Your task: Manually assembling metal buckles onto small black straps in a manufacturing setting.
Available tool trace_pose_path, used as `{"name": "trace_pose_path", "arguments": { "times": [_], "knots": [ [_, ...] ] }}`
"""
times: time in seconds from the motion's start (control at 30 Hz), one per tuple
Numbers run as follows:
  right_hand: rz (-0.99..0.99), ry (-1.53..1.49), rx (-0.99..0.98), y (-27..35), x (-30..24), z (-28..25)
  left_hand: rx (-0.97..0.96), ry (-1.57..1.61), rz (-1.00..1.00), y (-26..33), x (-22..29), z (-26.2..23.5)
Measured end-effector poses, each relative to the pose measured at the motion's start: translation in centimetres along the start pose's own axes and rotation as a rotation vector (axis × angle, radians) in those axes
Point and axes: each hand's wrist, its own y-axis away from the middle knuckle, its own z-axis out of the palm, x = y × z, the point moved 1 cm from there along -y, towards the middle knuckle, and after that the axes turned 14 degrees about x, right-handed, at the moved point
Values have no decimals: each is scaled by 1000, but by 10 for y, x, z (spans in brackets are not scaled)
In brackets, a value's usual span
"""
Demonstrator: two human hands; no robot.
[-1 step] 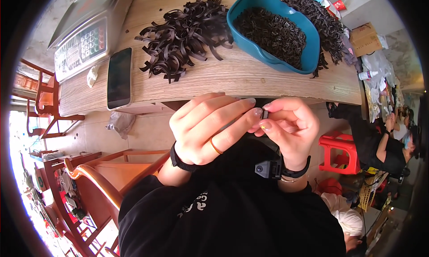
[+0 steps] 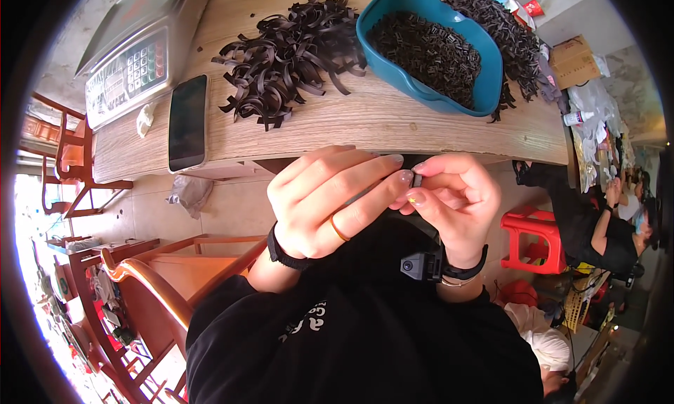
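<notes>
A small dark piece (image 2: 416, 181), seemingly light and easily dropped, is pinched at its ends between the closed fingertips of the left hand (image 2: 330, 204) and right hand (image 2: 449, 200), below the table (image 2: 393, 123) edge.

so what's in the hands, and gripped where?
A small dark piece, pinched between fingertips of the left hand and right hand. Which part of it is hidden.
</notes>
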Motion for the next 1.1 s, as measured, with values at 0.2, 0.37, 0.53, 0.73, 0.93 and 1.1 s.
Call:
{"name": "trace_pose_path", "arguments": {
  "times": [0.2, 0.37, 0.53, 0.73, 0.93, 1.1],
  "knots": [
    [-5, -12, 91, 0, 1, 2, -35, -48, -39, 1, -4, 1],
    [45, 36, 28, 0, 0, 5, 80, 10, -100, 3, 0, 1],
    [14, 50, 65, 2, 6, 2, 31, 74, -202, 3, -2, 1],
    [-278, 321, 75, 2, 10, 3, -17, 232, -573, 2, 4, 1],
    [-361, 439, 76, 2, 10, 8, 184, 128, -596, 6, 9, 2],
    [-373, 401, 61, 1, 10, 8, 105, 146, -370, 8, 2, 7]
  ]
}}
